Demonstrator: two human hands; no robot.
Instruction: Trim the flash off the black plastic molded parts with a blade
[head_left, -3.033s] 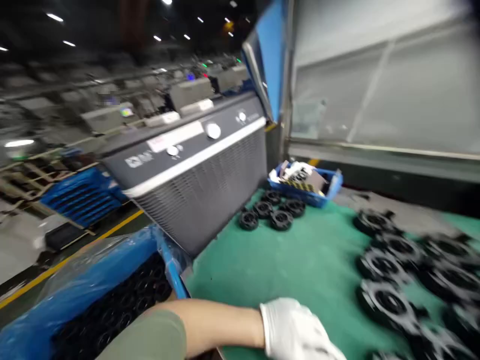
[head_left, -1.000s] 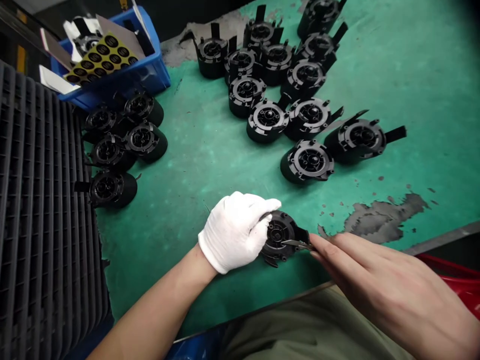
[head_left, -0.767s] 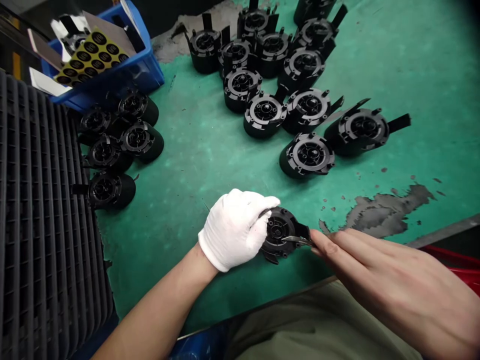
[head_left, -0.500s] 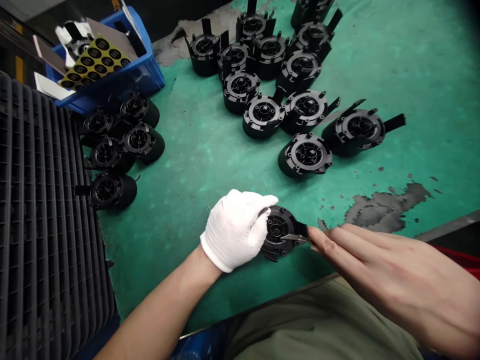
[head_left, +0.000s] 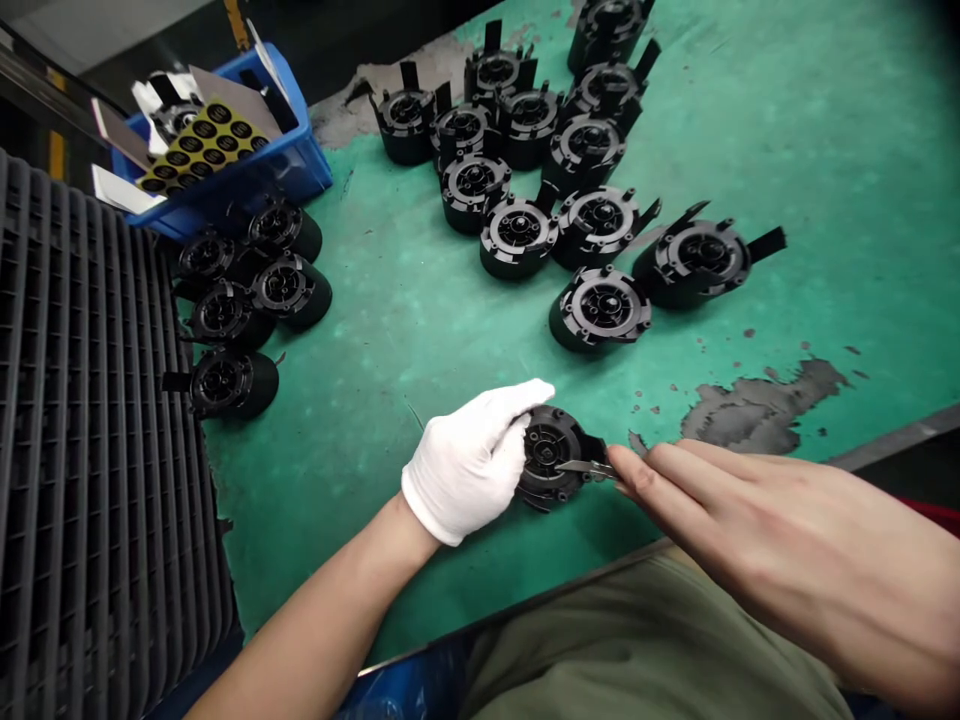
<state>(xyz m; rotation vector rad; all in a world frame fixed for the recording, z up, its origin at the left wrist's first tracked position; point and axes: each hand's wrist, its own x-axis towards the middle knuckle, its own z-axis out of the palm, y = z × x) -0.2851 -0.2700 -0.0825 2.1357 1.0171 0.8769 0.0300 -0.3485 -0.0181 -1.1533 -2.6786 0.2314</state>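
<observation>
My left hand, in a white glove, is closed around the left side of a round black plastic housing near the table's front edge. The housing's ribbed, ringed face points up toward me. In my bare right hand is a craft knife, gripped close to its blade. The pointed blade lies over the housing's face, right of the centre; whether it touches cannot be told. Most of the knife's handle is hidden by my fingers.
Several similar black housings stand at the back of the green table mat, more at the left. A blue bin holds cards and a yellow sticker sheet. Black ribbed crates rise along the left edge. The mat has torn grey patches.
The view has shifted slightly. My left thumb is straighter and more of the housing's face shows. The knife tip has moved slightly left, nearer the centre of the face.
</observation>
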